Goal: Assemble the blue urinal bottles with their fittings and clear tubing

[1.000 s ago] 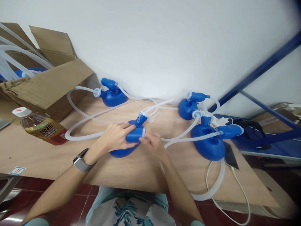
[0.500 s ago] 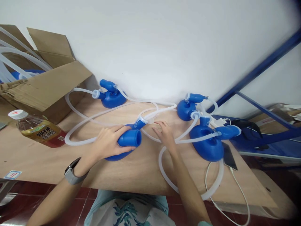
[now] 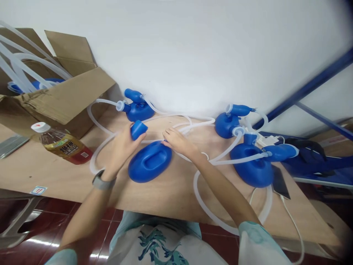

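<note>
A blue plastic urinal bottle (image 3: 149, 165) lies on the table in front of me, its recessed handle facing up. My right hand (image 3: 178, 141) is closed around the neck at the bottle's far right end, and the fingers hide most of that neck. To the left, my left hand (image 3: 121, 147) is wrapped round a blue cup-shaped urinal head (image 3: 138, 129), raised apart from the bottle. A clear tube (image 3: 95, 158) curves on the table beside my left hand; where it joins is hidden.
Similar blue bottles with tubes stand at the back left (image 3: 139, 110), back right (image 3: 227, 125) and right (image 3: 250, 165). An open cardboard box (image 3: 82, 95) holds more tubes. A drink bottle (image 3: 66, 145), a phone (image 3: 280, 184) with a cable and a blue metal frame (image 3: 309, 77) flank them.
My left hand has lifted the blue head off to the far left, away from the bottle. My right hand has moved left onto the bottle's neck. The view has shifted slightly.
</note>
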### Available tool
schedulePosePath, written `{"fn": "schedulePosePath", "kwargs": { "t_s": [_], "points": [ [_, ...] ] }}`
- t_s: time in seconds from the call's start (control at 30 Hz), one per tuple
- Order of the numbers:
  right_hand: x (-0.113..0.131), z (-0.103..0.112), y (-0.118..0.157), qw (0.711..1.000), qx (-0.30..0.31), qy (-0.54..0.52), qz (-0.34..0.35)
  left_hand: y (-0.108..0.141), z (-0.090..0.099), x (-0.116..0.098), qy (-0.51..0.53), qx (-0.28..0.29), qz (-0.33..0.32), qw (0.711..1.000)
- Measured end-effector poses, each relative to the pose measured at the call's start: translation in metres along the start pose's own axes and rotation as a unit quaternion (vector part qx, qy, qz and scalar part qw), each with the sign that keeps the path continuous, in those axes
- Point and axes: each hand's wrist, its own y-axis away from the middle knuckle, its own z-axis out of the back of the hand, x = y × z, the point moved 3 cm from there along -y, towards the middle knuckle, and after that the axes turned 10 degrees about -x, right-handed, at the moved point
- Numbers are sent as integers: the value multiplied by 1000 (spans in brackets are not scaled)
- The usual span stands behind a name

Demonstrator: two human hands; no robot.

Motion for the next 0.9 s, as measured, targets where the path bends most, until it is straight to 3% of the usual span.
{"fn": "schedulePosePath", "kwargs": {
  "t_s": [0.13,0.2,0.3,0.4,0.5,0.6,0.63,0.67,0.77,0.8,0.83,0.9],
  "points": [
    [10,-6,15,996,-62,-39,-46,11,-41,-33,-82,-14,-14,996],
    [11,-5,26,985,-115,-72,-106,16,-55,-42,-97,-23,-5,995],
    [7,-5,37,931,-185,-222,-223,16,-67,-43,-59,-24,7,998],
    [2,-7,33,816,-265,-404,-319,12,-69,-38,-35,7,-6,999],
    [-11,-9,28,672,-354,-527,-381,9,-63,-32,-14,37,-21,999],
    [-49,-5,49,504,-465,-570,-452,8,-54,-24,16,34,-32,999],
    [-66,-1,62,486,-494,-554,-462,8,-52,-22,26,27,-34,999],
    [-83,6,75,514,-509,-516,-460,9,-50,-19,36,21,-36,998],
    [-118,23,110,764,-383,-288,-432,10,-50,-13,54,13,-37,998],
    [-119,26,116,829,-327,-228,-393,10,-50,-12,56,11,-38,998],
    [-114,28,119,875,-286,-192,-342,11,-51,-11,57,7,-39,998],
    [-86,27,116,925,-239,-188,-226,11,-53,-10,57,2,-37,998]
  ]
}}
